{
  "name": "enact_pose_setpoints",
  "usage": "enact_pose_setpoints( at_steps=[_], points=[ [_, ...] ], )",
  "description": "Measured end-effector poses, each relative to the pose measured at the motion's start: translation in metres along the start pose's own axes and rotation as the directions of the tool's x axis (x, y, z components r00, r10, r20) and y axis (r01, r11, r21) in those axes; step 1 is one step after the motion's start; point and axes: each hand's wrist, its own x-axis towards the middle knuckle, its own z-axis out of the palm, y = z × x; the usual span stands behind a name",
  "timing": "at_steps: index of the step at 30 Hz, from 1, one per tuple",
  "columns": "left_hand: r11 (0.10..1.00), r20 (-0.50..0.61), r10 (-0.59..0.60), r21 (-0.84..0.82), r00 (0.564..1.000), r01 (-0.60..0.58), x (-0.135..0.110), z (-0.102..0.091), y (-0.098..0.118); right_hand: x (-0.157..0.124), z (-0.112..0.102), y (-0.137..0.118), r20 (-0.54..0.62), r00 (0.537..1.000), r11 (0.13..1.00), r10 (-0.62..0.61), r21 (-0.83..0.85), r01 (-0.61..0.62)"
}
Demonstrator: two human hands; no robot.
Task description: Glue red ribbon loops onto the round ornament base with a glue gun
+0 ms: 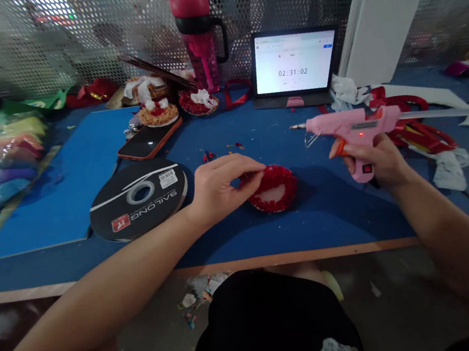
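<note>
Red ring piece [273, 187]: a round, frilly red craft piece with a pale centre; it lies flat on the blue table [317, 216], near the front edge, between the two hands.
Left hand [219, 188]: fingers pinched on the left rim of the red ring piece, thumb and forefinger closed onto the frill.
Right hand [373, 160]: wrapped around the grip of a pink glue gun [351, 125], forefinger at the orange trigger; the gun is held above the table, nozzle pointing left, up and to the right of the red ring piece.
Black spool [139, 198]: lies flat just left of the left hand.
Behind: a tablet [294, 64] showing 02:31:02, a pink bottle [197, 31], a phone [150, 140], finished red and white pieces [197, 101].
</note>
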Motion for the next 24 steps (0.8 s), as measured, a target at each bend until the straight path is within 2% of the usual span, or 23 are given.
enact_pose_setpoints(
  at_steps=[3,7,11,13,15,17,18,20,21,22,23,24],
  points=[
    [0.987,-0.006,0.155,0.053,0.988,-0.155,-0.002,0.0,-0.003,0.007,-0.009,0.004,-0.094,0.995,0.989,0.038,-0.14,-0.05],
    [0.961,0.009,0.254,0.113,0.967,-0.254,-0.003,0.0,-0.007,0.015,-0.015,0.016,-0.047,0.988,0.9,0.145,-0.408,-0.151],
    [0.923,0.056,0.341,0.172,0.938,-0.346,-0.002,-0.002,-0.011,0.018,-0.015,0.025,-0.049,0.979,0.837,0.196,-0.511,-0.193],
    [0.902,0.084,0.393,0.159,0.916,-0.401,-0.003,-0.003,-0.013,0.018,-0.014,0.025,-0.066,0.973,0.768,0.22,-0.603,-0.215],
    [0.888,0.108,0.425,0.14,0.899,-0.437,-0.003,-0.004,-0.015,0.016,-0.016,0.021,-0.088,0.978,0.656,0.191,-0.73,-0.194],
    [0.882,0.123,0.438,0.132,0.89,-0.452,-0.004,-0.005,-0.017,0.012,-0.023,0.014,-0.117,0.99,0.562,0.082,-0.815,-0.143],
    [0.881,0.127,0.441,0.13,0.888,-0.456,-0.004,-0.004,-0.017,0.009,-0.027,0.01,-0.148,0.989,0.542,0.024,-0.829,-0.137],
    [0.878,0.125,0.445,0.133,0.887,-0.459,-0.005,-0.004,-0.018,-0.001,-0.037,0.0,-0.205,0.979,0.557,-0.018,-0.815,-0.161],
    [0.876,0.124,0.448,0.139,0.886,-0.462,-0.005,-0.003,-0.019,-0.007,-0.042,-0.006,-0.209,0.978,0.586,0.01,-0.791,-0.175],
    [0.872,0.123,0.452,0.149,0.883,-0.467,-0.004,-0.003,-0.019,-0.013,-0.045,-0.012,-0.158,0.986,0.638,0.046,-0.756,-0.15],
    [0.865,0.128,0.46,0.157,0.879,-0.476,-0.004,-0.003,-0.019,-0.018,-0.045,-0.019,-0.048,0.996,0.704,0.076,-0.704,-0.088],
    [0.855,0.139,0.475,0.163,0.869,-0.493,-0.003,-0.003,-0.019,-0.022,-0.043,-0.025,0.108,0.989,0.769,0.096,-0.639,-0.005]
  ],
)
